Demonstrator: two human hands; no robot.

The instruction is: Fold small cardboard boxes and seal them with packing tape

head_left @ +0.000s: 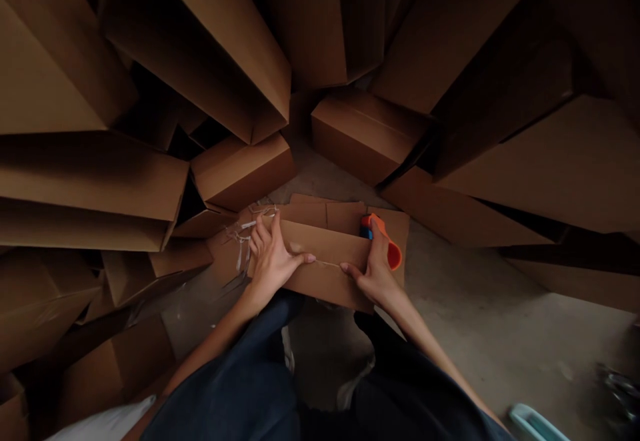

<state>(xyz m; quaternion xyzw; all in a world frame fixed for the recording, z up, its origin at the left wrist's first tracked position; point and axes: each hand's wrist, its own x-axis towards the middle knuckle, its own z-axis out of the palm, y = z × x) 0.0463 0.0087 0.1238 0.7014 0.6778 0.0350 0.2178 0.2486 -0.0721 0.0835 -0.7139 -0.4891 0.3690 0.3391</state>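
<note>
A brown cardboard box [325,254] lies on the floor between my hands, with its flaps open. My left hand [273,261] grips the box's near wall, its thumb stretched toward a thin strip of tape [327,264]. That strip runs along the wall to my right hand [375,271], which holds an orange tape dispenser [386,240] with a blue part. Loose white scraps of tape [241,244] cling to the box's left end, close to my left fingers. The box's inside is mostly hidden.
Large brown cardboard boxes [235,171] stand and lean in stacks along the left and far side, close to the box. Concrete floor [480,294] stretches to the right. My dark trousers [225,388] fill the bottom. A teal object [535,424] lies at the lower right.
</note>
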